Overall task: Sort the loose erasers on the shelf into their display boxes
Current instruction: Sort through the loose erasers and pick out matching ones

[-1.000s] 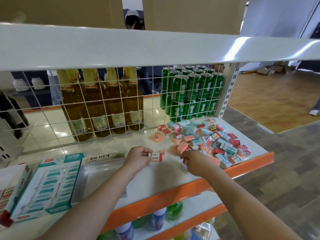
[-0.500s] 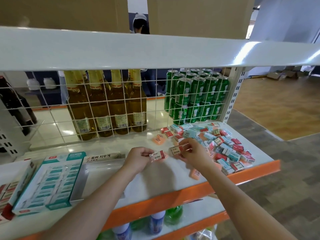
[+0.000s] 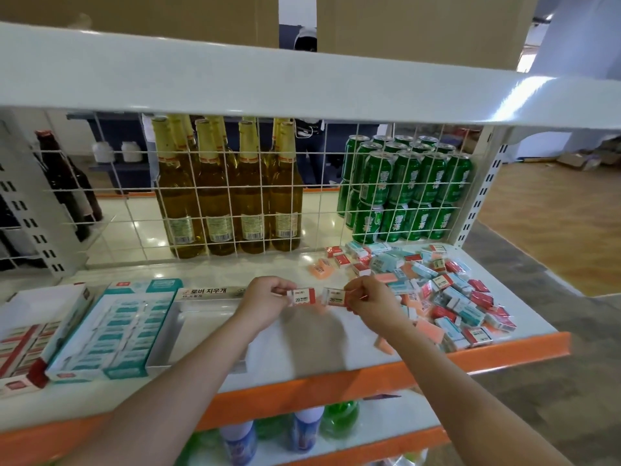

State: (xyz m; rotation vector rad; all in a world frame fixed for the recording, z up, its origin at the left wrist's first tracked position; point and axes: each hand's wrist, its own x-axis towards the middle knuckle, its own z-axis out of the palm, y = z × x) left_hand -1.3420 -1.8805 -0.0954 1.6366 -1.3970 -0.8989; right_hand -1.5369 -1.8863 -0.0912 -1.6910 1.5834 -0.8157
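My left hand (image 3: 265, 299) pinches a red-and-white 2B eraser (image 3: 302, 296) above the middle of the shelf. My right hand (image 3: 371, 299) pinches a second red-and-white eraser (image 3: 334, 296) beside it; the two erasers are almost end to end. A pile of loose erasers (image 3: 437, 290), red, teal and orange, covers the right part of the shelf. At the left stand three display boxes: a red one (image 3: 30, 341), a teal one (image 3: 117, 331) full of teal erasers, and a white, nearly empty one (image 3: 201, 317) under my left forearm.
A white wire grid (image 3: 235, 203) backs the shelf, with amber bottles (image 3: 228, 196) and green cans (image 3: 403, 190) behind it. A white upper shelf (image 3: 302, 85) hangs overhead. The orange shelf edge (image 3: 470, 358) runs along the front; spray cans (image 3: 302, 428) stand on the lower shelf.
My right hand left the pile holding a second red-and-white eraser and brought it left, up beside the one in my left hand. The left hand has hardly moved.
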